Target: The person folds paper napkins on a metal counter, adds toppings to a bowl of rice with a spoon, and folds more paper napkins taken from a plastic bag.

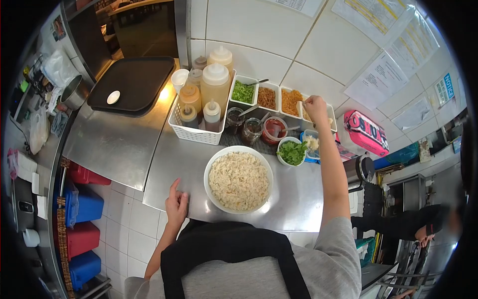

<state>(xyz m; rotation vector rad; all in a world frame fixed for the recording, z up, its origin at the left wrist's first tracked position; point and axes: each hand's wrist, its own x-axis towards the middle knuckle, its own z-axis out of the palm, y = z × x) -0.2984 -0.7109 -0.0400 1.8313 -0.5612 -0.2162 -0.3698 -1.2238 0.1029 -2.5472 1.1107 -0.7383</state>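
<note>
A large white bowl [207,175] heaped with rice [238,181] stands on the steel counter before me. My left hand [176,205] rests at the counter's front edge, left of the bowl, fingers apart and holding nothing. At the back right, my right hand [316,108] is over the last of the white topping containers [332,115], its fingers pinched together. What they hold, if anything, is hidden. Beside it sit containers of orange shreds [292,102], brown bits [268,97] and chopped green onion [243,92]. Below my right forearm is a small bowl of green leaves [292,152].
A white basket [196,133] holds several squeeze bottles [215,84]. Sauce jars with spoons, one of red sauce [274,129], stand behind the rice bowl. A black tray [132,84] lies at the back left. At the right, another person's hand [424,236] is visible.
</note>
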